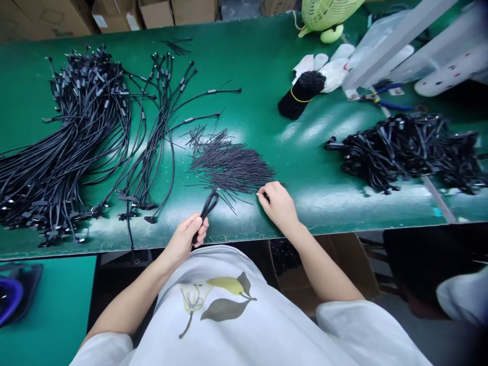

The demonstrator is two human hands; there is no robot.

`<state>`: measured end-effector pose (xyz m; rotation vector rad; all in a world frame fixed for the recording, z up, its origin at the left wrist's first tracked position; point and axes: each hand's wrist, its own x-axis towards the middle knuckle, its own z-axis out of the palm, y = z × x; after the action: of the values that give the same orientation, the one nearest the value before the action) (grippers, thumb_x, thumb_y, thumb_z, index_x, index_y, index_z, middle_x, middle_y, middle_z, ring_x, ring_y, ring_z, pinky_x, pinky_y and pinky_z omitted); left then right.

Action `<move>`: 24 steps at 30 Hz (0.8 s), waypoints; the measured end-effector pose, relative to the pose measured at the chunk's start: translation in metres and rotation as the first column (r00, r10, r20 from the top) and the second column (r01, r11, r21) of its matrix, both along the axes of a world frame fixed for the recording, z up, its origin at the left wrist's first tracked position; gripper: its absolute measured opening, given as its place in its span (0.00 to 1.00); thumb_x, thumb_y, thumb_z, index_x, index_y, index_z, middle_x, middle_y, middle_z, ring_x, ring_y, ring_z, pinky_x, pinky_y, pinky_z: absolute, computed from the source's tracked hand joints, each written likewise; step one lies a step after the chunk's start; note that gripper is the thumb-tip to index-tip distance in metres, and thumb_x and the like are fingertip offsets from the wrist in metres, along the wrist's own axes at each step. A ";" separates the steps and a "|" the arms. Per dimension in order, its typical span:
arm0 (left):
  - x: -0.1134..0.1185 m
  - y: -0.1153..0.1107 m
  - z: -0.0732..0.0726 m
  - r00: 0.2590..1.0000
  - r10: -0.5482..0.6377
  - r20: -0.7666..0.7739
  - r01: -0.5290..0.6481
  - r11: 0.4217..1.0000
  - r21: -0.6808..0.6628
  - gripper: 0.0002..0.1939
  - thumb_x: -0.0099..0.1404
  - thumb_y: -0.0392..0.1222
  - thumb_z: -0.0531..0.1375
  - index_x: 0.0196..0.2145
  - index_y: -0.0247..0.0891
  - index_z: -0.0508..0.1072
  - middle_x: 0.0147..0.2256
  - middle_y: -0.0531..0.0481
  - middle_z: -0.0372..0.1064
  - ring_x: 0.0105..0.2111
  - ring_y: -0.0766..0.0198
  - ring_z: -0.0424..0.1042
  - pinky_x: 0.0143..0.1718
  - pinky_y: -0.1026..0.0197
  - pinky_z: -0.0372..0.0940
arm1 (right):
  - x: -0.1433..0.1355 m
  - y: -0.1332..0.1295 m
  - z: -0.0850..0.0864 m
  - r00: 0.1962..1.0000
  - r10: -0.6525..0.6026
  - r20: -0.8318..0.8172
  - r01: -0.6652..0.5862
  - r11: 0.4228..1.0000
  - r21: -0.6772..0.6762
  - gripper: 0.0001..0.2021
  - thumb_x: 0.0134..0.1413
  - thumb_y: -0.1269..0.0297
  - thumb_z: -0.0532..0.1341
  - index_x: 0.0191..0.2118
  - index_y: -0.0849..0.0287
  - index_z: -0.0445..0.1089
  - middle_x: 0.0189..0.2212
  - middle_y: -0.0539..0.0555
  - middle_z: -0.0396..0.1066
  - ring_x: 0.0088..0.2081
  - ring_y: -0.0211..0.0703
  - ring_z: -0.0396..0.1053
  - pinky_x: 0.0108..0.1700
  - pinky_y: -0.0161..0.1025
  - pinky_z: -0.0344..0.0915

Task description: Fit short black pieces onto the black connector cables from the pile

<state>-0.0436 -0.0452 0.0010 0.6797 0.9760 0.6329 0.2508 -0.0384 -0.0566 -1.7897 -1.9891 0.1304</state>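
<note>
A folded black cable [209,204] is held in my left hand [191,232], its looped end pointing up over the front edge of the green table [259,51]. My right hand [277,205] rests at the right end of a pile of thin black ties [236,165], thumb and fingers pinched together; what they hold, if anything, is too small to name. Left of the pile lie several loose black cables [160,122] with small grey sleeves. A large bundle of similar cables [87,117] spreads across the far left.
Coiled black cables [412,152] are heaped at the right. A banded black bundle [301,95], blue-handled pliers [392,104], a metal post [396,40] and a green fan [324,15] stand or lie farther back. Cardboard boxes [156,15] are behind the table.
</note>
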 end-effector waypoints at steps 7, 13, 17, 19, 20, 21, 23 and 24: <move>0.021 -0.002 0.002 0.994 0.055 0.093 -0.057 0.998 0.016 0.20 0.58 0.55 0.64 0.34 0.33 0.69 0.22 0.58 0.53 0.19 0.75 0.51 0.18 0.71 0.45 | -0.010 -0.008 0.030 0.979 -0.168 -0.116 0.174 0.984 0.044 0.07 0.62 0.63 0.55 0.35 0.59 0.67 0.32 0.56 0.67 0.32 0.44 0.63 0.36 0.41 0.60; 0.022 -0.006 -0.007 0.993 0.035 0.115 -0.040 0.998 0.044 0.30 0.59 0.56 0.62 0.53 0.37 0.64 0.24 0.58 0.56 0.19 0.74 0.54 0.18 0.71 0.45 | -0.097 -0.016 0.043 0.769 0.196 -0.608 -0.358 0.920 -0.156 0.05 0.60 0.65 0.58 0.33 0.57 0.67 0.28 0.50 0.68 0.29 0.38 0.65 0.33 0.35 0.62; 0.012 -0.007 -0.016 0.992 0.066 -0.103 -0.036 0.961 0.274 0.26 0.67 0.53 0.55 0.57 0.35 0.65 0.26 0.55 0.59 0.21 0.72 0.56 0.21 0.68 0.52 | -0.126 -0.014 0.041 0.822 0.297 -0.486 -0.345 0.939 -0.009 0.05 0.62 0.68 0.56 0.35 0.58 0.68 0.27 0.50 0.68 0.28 0.38 0.64 0.32 0.35 0.60; 0.008 -0.006 -0.018 0.949 0.133 -0.287 0.017 0.885 0.465 0.24 0.70 0.49 0.51 0.57 0.35 0.66 0.28 0.53 0.62 0.24 0.70 0.60 0.27 0.65 0.59 | -0.128 -0.011 0.042 0.903 0.394 -0.172 -0.370 0.916 0.154 0.07 0.63 0.69 0.55 0.35 0.59 0.69 0.26 0.51 0.67 0.27 0.39 0.63 0.31 0.37 0.57; 0.005 -0.005 -0.019 0.912 0.167 -0.374 0.073 0.832 0.550 0.23 0.70 0.48 0.49 0.58 0.36 0.66 0.29 0.51 0.64 0.26 0.68 0.62 0.31 0.63 0.62 | -0.128 -0.009 0.044 0.908 0.420 0.013 -0.412 0.883 0.226 0.08 0.63 0.70 0.55 0.34 0.60 0.69 0.24 0.52 0.66 0.27 0.40 0.61 0.31 0.39 0.56; 0.003 -0.003 -0.018 0.874 0.193 -0.447 0.141 0.778 0.612 0.23 0.71 0.46 0.48 0.58 0.37 0.66 0.31 0.49 0.66 0.28 0.66 0.64 0.36 0.61 0.63 | -0.127 -0.006 0.046 0.881 0.437 0.183 -0.472 0.837 0.276 0.08 0.63 0.71 0.54 0.34 0.61 0.70 0.24 0.52 0.65 0.26 0.40 0.60 0.30 0.40 0.54; -0.001 0.002 -0.017 0.817 0.197 -0.542 0.266 0.705 0.657 0.22 0.71 0.43 0.47 0.59 0.38 0.66 0.34 0.47 0.68 0.32 0.63 0.66 0.42 0.59 0.63 | -0.125 0.001 0.053 0.767 0.488 0.417 -0.623 0.720 0.305 0.10 0.62 0.74 0.53 0.36 0.63 0.71 0.26 0.55 0.68 0.28 0.42 0.60 0.32 0.42 0.55; -0.004 0.004 -0.016 0.807 0.175 -0.565 0.304 0.696 0.650 0.22 0.70 0.41 0.47 0.59 0.39 0.67 0.34 0.47 0.69 0.33 0.62 0.67 0.42 0.58 0.64 | -0.124 0.005 0.056 0.698 0.532 0.479 -0.698 0.653 0.293 0.11 0.62 0.76 0.52 0.37 0.64 0.72 0.31 0.57 0.70 0.31 0.43 0.63 0.35 0.43 0.57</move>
<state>-0.0472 -0.0410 -0.0150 1.7074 1.2690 0.7572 0.1269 -0.0339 -0.0002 -0.7926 -2.5579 -0.4536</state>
